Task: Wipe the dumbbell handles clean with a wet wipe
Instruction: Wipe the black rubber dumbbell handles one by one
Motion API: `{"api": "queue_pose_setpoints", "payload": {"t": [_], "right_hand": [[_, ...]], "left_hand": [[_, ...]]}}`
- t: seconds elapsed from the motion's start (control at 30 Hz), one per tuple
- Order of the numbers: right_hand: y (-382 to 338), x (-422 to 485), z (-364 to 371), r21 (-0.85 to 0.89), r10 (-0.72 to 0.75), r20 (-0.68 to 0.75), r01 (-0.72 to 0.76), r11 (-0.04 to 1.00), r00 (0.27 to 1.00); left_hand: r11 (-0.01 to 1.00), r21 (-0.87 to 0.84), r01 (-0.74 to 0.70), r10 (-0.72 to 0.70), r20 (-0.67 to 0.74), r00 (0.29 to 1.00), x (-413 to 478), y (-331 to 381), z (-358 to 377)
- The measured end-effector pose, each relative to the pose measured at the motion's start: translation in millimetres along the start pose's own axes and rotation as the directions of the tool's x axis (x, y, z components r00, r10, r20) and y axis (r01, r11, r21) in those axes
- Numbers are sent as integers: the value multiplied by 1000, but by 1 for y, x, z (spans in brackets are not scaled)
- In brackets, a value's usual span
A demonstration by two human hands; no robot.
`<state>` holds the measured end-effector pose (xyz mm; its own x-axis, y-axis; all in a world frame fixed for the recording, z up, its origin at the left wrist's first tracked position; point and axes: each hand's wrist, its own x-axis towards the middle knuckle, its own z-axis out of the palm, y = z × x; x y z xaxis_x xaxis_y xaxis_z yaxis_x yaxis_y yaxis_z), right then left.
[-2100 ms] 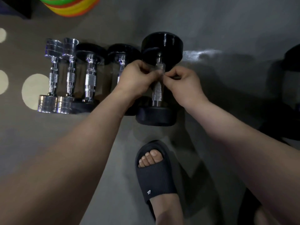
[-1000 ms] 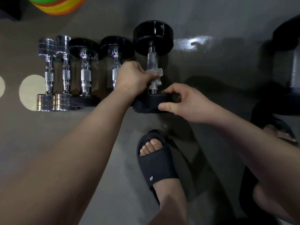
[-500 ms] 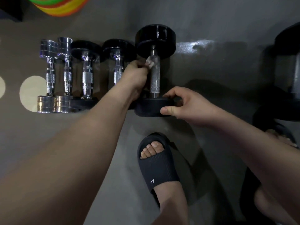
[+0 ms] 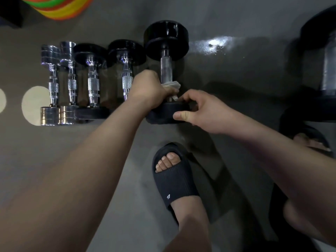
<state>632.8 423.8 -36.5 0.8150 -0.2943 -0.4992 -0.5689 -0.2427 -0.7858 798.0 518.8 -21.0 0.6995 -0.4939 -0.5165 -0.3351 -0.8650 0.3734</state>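
Gripping the wet wipe [image 4: 171, 85] around the lower part of the handle [image 4: 166, 70], the left hand [image 4: 149, 90] has its fingers curled tight round both, just beside the near plate [image 4: 161, 116] of the large black dumbbell [image 4: 166, 38], which lies on the grey floor [image 4: 236, 73]. The right hand [image 4: 203, 113] holds that near plate, thumb against its front edge and fingers curled over its top rim. White folds of the wipe stick out to the right of the left fist, touching the bar. Left of the large dumbbell lies a row of four smaller ones: two black-ended dumbbells [image 4: 92, 82] nearest it, two chrome dumbbells [image 4: 52, 84] beyond. Nearer the person than it, a foot in a dark slipper [image 4: 174, 180] stands on the floor
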Motion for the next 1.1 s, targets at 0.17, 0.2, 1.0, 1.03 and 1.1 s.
{"api": "queue_pose_setpoints", "payload": {"t": [0.17, 0.2, 1.0, 1.03, 1.1], "right_hand": [[0, 1, -1, -4, -2, 0, 2, 1000, 1000], [0, 1, -1, -8, -2, 2, 2, 1000, 1000], [-38, 74, 26, 371, 224, -518, -19, 928, 826], [-39, 78, 25, 392, 236, -526, -13, 920, 817], [-42, 89, 24, 462, 281, -513, -15, 887, 811]], "left_hand": [[996, -92, -8, -10, -195, 981, 15, 15, 0], [991, -130, -6, -22, -216, 976, 20, 18, -2], [972, -183, -150, 106, -229, 968, -18, -20, -15], [979, -155, -133, 92, -249, 964, -18, -23, -17], [982, -132, -136, 100, -250, 963, -19, -26, -21]]}}
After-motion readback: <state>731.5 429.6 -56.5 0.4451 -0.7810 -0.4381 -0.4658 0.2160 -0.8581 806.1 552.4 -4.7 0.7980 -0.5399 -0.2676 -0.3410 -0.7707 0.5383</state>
